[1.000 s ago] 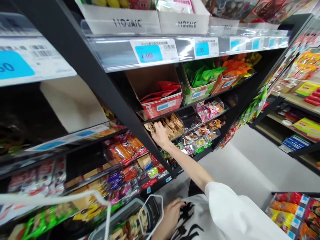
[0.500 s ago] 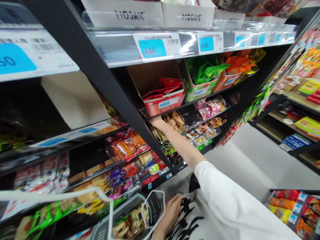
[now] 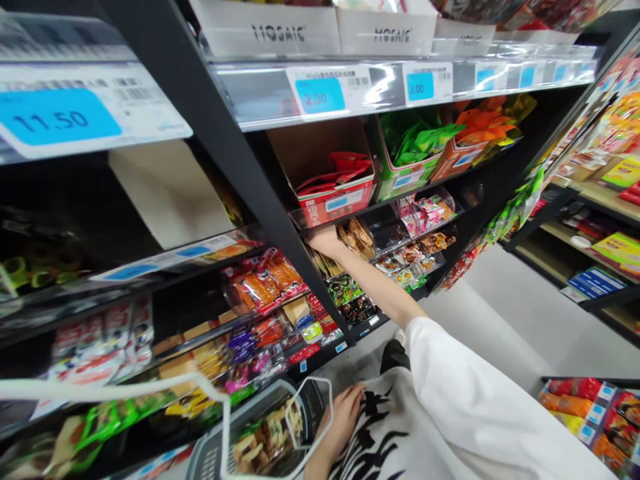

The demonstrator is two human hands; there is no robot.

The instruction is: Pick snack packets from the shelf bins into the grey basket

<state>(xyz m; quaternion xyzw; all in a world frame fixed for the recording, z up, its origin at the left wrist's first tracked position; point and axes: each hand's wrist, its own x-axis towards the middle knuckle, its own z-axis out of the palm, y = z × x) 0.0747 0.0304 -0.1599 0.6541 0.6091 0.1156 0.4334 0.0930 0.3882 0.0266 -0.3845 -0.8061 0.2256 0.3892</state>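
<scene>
I see a tall black shelving unit (image 3: 220, 140) of packaged snacks filling most of my view. A grey plastic basket (image 3: 203, 443) with thin white handles is below, tan food packets (image 3: 270, 437) inside it. A red-and-white open cardboard carton (image 3: 315, 212) stands on the shelf just above the right hand (image 3: 324, 241), which reaches among brown packets (image 3: 356, 239) in the row; its fingers are hidden, so I can't tell whether they grip one. The left hand (image 3: 345, 410) is beside the basket's handle, near the shirt, fingers together; I can't tell whether it's closed.
</scene>
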